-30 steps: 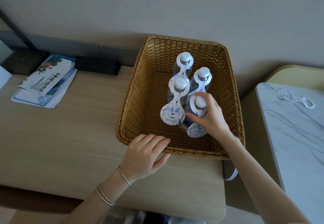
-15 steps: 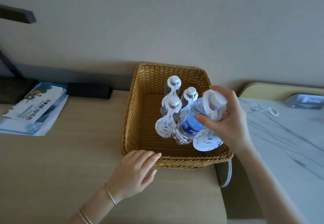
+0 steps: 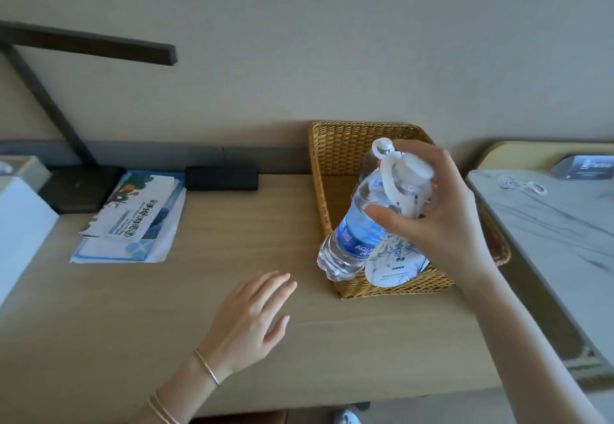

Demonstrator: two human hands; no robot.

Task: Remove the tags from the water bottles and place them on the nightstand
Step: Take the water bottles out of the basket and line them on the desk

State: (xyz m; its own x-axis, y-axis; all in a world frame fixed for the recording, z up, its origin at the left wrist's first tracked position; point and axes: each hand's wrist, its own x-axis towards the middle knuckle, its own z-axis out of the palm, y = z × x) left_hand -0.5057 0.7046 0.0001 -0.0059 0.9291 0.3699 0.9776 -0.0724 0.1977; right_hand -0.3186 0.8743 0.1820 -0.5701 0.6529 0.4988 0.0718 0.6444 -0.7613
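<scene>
Clear ribbed plastic bottle (image 3: 352,241), rounded tag (image 3: 393,264) | right hand (image 3: 445,224) grips it | left hand (image 3: 252,320) flat, empty

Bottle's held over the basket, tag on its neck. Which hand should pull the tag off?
Left, probably. The right hand grips the bottle near the neck, with the tag hanging from it. The left hand is open, holds nothing and hovers over the desk close by.

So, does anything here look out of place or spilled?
Nothing spilled. The bottle in the right hand is tilted, its tag hanging from the neck, and one loose tag lies on the marble nightstand.
</scene>
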